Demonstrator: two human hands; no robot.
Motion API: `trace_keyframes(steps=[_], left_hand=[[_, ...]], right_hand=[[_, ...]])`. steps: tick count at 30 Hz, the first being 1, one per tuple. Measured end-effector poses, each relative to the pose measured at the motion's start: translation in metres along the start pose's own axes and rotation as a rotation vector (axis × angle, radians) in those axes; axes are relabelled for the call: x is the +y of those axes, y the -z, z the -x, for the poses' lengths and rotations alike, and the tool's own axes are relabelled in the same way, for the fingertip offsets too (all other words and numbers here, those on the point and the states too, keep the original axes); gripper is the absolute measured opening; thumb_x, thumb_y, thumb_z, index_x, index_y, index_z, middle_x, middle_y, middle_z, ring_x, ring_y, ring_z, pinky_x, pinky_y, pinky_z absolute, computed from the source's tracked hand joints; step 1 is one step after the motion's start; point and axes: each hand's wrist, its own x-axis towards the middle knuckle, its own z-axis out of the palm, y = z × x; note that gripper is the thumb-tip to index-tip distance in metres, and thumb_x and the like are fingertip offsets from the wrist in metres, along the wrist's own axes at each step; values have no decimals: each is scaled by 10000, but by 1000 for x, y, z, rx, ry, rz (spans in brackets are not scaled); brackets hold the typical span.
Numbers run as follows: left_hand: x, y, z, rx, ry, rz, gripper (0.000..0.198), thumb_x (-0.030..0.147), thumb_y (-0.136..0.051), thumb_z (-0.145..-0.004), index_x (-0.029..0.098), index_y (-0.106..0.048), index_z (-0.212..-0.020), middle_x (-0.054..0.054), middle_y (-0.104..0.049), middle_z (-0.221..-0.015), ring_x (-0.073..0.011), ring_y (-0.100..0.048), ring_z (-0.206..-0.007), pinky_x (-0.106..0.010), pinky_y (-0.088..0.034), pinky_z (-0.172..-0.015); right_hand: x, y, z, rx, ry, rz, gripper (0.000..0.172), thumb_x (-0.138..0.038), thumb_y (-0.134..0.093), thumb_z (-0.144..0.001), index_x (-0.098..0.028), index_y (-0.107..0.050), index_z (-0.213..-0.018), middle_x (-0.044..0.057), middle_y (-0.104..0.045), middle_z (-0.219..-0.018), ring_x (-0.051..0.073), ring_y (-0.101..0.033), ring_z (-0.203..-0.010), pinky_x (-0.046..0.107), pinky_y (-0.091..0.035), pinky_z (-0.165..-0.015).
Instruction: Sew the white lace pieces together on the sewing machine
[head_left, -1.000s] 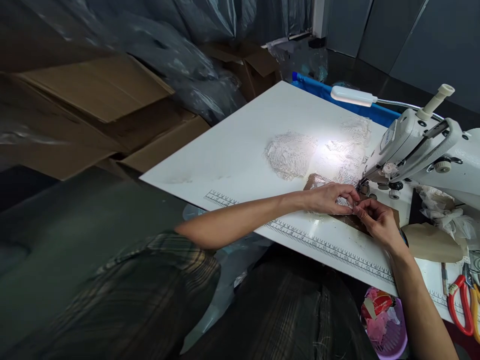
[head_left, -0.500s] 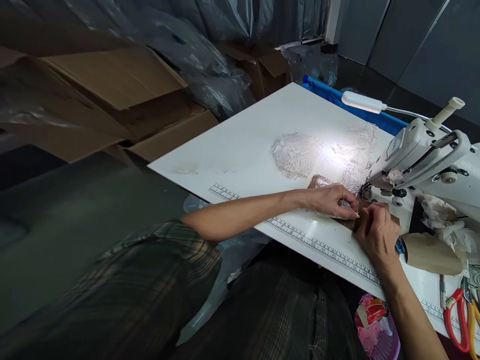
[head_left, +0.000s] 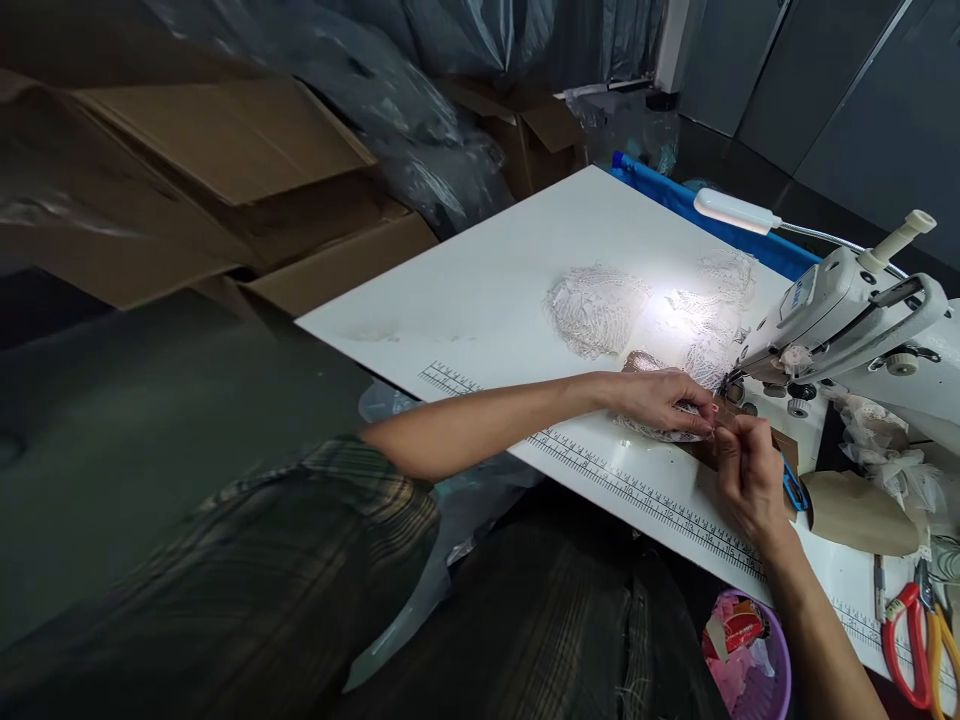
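My left hand is closed on a piece of white lace, in front of the sewing machine's needle area. Close beside it, the thumb and fingers of my right hand are pinched together at the lace's near right edge; what lies between those fingertips is too small to make out. Blue-handled thread snips lie just right of my right hand. Under the hands is a brown plate or board. The white sewing machine stands behind and to the right.
More white lace lies under the lamp. Red-handled pliers and a brown oval piece are at the right. A purple basket with scraps sits below the table edge. Cardboard boxes stand at the left.
My right hand has shifted slightly left, its fingertips now nearer the left hand's. More of the blue snips shows. The left hand stays almost in place with the lace.
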Motion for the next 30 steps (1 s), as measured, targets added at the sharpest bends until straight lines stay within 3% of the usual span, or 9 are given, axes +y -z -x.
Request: trace_keyframes(steps=[5, 9, 13, 15, 19, 22, 26, 28, 30], left_hand=[[0, 1, 1, 10, 5, -22, 184, 361, -633, -884, 208, -732, -909, -1, -724, -830, -112, -600, -703, -244, -414, -690], [0, -1, -1, 77, 69, 37, 236, 365, -693, -857, 196, -695, -1021, 12, -716, -781, -113, -618, -715, -230, -424, -695], [3, 0, 1, 72, 57, 47, 162, 334, -703, -850, 180, -692, -899, 1, -733, -819, -115, -649, -753, -214, -433, -681], [7, 3, 6, 66, 21, 2, 137, 316, -707, -844, 179, -702, -850, -6, -745, -849, -113, -652, -761, -211, -433, -673], [18, 13, 24, 213, 1, -78, 167, 332, -705, -844, 166, -708, -826, -29, -747, -848, -127, -659, -750, -230, -458, -663], [25, 14, 33, 276, 18, -57, 186, 349, -687, -857, 166, -693, -891, -37, -743, -887, -145, -674, -810, -260, -497, -722], [34, 3, 29, 256, 43, -46, 338, 335, -728, -832, 184, -610, -1110, -14, -710, -890, -162, -660, -855, -298, -497, -783], [36, -2, 25, 258, 52, -10, 420, 327, -730, -828, 183, -568, -1188, -16, -694, -918, -164, -651, -870, -310, -489, -801], [36, -4, 22, 249, 51, 58, 453, 333, -726, -828, 179, -552, -1217, -16, -681, -934, -152, -642, -849, -307, -484, -790]], right_hand=[[12, 20, 4, 59, 4, 301, 187, -408, -450, -957, -259, -461, -845, 27, -570, -652, 178, -487, -515, 321, -343, -537], [4, 15, 8, 104, -60, 198, 211, -444, -462, -968, -266, -448, -855, 12, -589, -658, 175, -530, -540, 315, -408, -551], [-19, -4, 5, 43, 100, 6, 157, -382, -451, -981, -274, -468, -868, 46, -657, -745, 203, -639, -686, 335, -492, -664], [-22, -4, 3, -32, 126, 52, 159, -404, -475, -957, -272, -495, -871, 37, -638, -686, 208, -618, -620, 330, -462, -615], [-2, 24, 10, 87, -154, 314, 260, -498, -424, -943, -272, -461, -822, -18, -507, -517, 172, -435, -391, 298, -304, -448], [12, 43, 23, 87, -223, 290, 304, -557, -450, -946, -272, -465, -842, -37, -519, -545, 156, -460, -407, 284, -338, -453], [6, 43, 23, -15, -116, 170, 409, -611, -553, -910, -230, -584, -1056, 76, -702, -870, 216, -659, -735, 333, -520, -636], [-2, 36, 13, -39, -38, 108, 502, -621, -604, -881, -226, -614, -1190, 139, -698, -1125, 270, -664, -1012, 408, -550, -827], [-8, 29, 3, -94, -51, 8, 564, -628, -635, -861, -238, -620, -1269, 143, -671, -1222, 274, -645, -1073, 422, -543, -882]])
